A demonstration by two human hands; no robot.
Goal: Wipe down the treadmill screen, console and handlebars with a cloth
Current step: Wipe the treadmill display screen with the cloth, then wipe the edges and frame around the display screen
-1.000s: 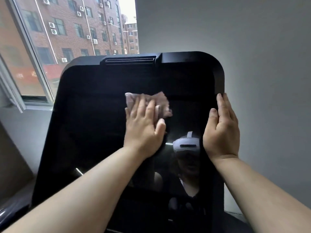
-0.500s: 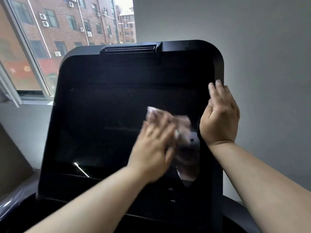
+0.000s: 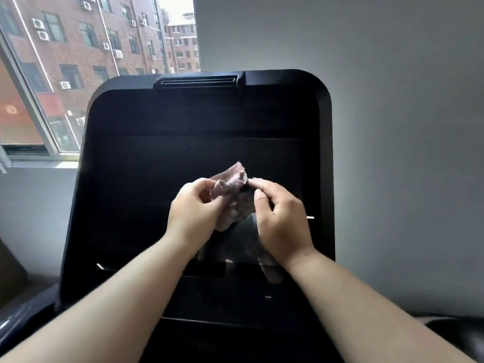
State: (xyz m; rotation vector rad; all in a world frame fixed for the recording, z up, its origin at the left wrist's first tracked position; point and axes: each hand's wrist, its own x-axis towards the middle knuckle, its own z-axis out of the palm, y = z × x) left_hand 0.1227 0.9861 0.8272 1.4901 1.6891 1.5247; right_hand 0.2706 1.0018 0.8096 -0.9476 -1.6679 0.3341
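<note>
1. I had taken the cloth (image 3: pixel 233 197) off the glass. It was bunched between my two hands in front of the middle of the treadmill screen (image 3: pixel 146 195), and it seemed to hang clear of the glass rather than press on it.
2. My left hand (image 3: pixel 193 209) had its fingers curled round the cloth's left side, pinching it against the thumb. My right hand (image 3: pixel 281 220) pinched the upper right edge between thumb and forefinger, with the other fingers loosely curled.
3. Half a second earlier my left hand lay flat, pushing the cloth across the lower right of the screen. My right hand was then steadying the screen's right edge. It had since let go of that edge and come across to the cloth.
4. I judged this a pause in the wiping, made to turn or refold the cloth to a fresh face.
5. The screen looked mostly covered. The console (image 3: pixel 222 297) below it seemed still to be done, and so did the handlebars, which were not plainly in view.
</note>
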